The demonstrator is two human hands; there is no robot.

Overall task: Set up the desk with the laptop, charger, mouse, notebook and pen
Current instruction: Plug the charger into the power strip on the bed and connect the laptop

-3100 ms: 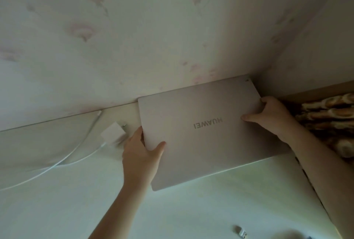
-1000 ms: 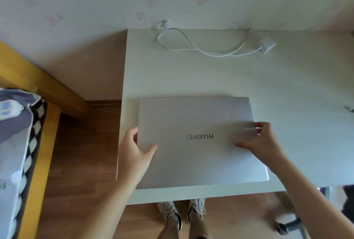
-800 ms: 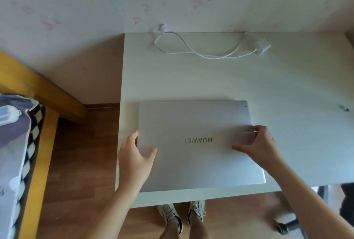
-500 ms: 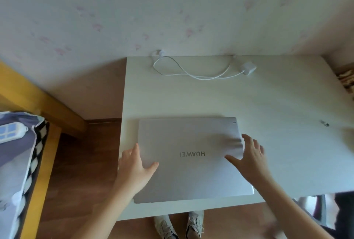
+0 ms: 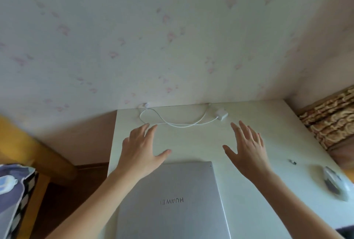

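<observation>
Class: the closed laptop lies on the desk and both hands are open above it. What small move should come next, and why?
Probably reach the right hand to the charger by the wall: both hands are empty, and its cable lies unconnected to the laptop.

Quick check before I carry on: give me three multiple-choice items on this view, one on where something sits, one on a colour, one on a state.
1. Where does the white charger brick with its cable lie on the pale desk?
A. along the far edge by the wall
B. on the laptop
C. on the floor

2. What colour is the closed laptop's lid?
A. black
B. silver
C. red

3. What are the left hand and right hand doing?
A. gripping the laptop
B. pinching the cable
C. open, fingers spread, holding nothing

Answers: 1 A, the brick and cable loop sit by the wall; 2 B, the lid is silver-grey metal; 3 C, both palms are spread above the desk beyond the laptop.
</observation>
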